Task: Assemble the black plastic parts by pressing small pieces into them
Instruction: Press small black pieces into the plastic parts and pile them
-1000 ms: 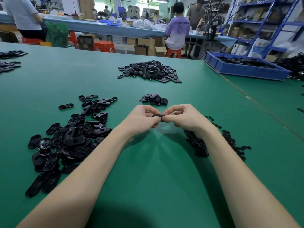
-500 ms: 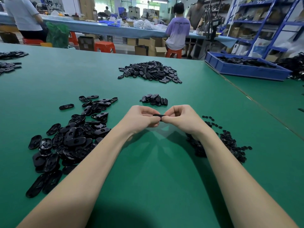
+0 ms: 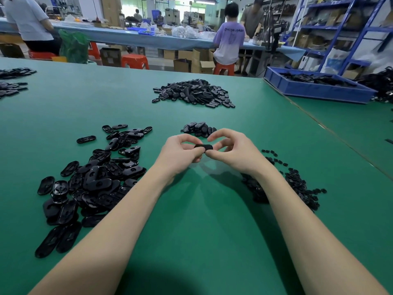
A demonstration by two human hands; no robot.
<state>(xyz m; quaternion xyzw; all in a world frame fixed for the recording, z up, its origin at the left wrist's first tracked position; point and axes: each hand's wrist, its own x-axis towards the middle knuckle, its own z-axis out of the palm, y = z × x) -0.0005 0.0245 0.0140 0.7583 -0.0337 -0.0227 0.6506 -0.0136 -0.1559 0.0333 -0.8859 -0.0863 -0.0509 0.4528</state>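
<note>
Where the green tabletop runs toward the viewer between the two forearms, a broad bare stretch lies open, hemmed on the left by a loose heap of black oval shells that spreads close to the left forearm. Farther left, at the tabletop's far edge, smaller dark piles sit well apart from everything else. Beyond the hands a small cluster of black parts lies near the fingertips, and a large mound sits farther back. The left hand is raised above the surface, fingers curled, its grip narrow and pinching the left end of a black plastic part. That part is a small dark oblong, held roughly level between both hands, its details too small to make out. The right hand pinches the other end between thumb and curled fingers, index arched over the top. Right of the right forearm a scatter of small black pieces trails across the surface, partly hidden by the arm. A seam crosses the tabletop diagonally on the right, and a blue tray of dark parts stands beyond it.
</note>
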